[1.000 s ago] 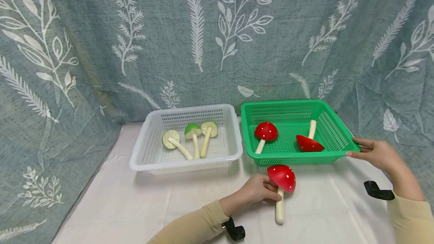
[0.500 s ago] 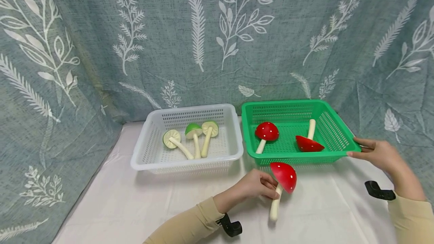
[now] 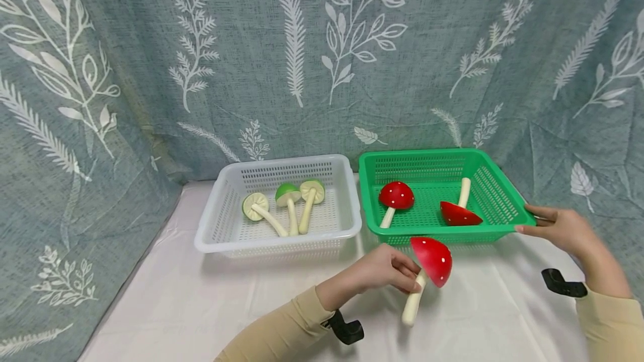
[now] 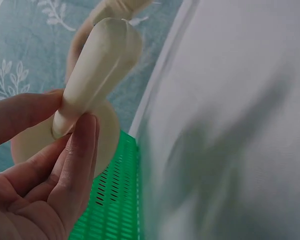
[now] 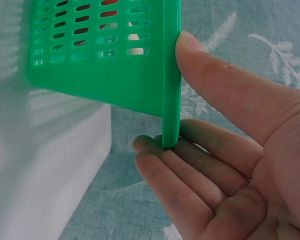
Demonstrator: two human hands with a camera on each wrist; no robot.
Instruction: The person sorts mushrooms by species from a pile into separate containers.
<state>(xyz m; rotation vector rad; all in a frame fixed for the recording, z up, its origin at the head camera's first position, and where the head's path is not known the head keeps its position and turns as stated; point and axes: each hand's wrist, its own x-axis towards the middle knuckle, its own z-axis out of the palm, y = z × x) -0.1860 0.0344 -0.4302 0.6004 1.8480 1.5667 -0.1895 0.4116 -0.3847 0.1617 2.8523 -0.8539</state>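
Note:
My left hand [image 3: 384, 270] pinches the pale stem of a toy mushroom [image 3: 434, 260] between thumb and fingers. Its red cap with white dots tilts up to the right, just in front of the green basket [image 3: 443, 230]. In the left wrist view the stem [image 4: 97, 70] points toward the camera, and the cap's pale underside lies behind the fingers. At the basket's front right corner my right hand [image 3: 566, 230] holds the rim. The right wrist view has the thumb on one side of the rim [image 5: 171, 90] and fingers on the other.
Inside the green basket lie two red mushrooms, one at left [image 3: 396, 195] and one at right [image 3: 460, 214]. A white basket [image 3: 276, 243] to its left holds three green-capped mushrooms [image 3: 288, 194]. A patterned curtain [image 3: 322, 71] hangs behind the white cloth-covered table [image 3: 211, 306].
My left hand has moved slightly right and up with the red mushroom, whose stem has swung from near upright to a slant. My right hand has stayed on the basket corner.

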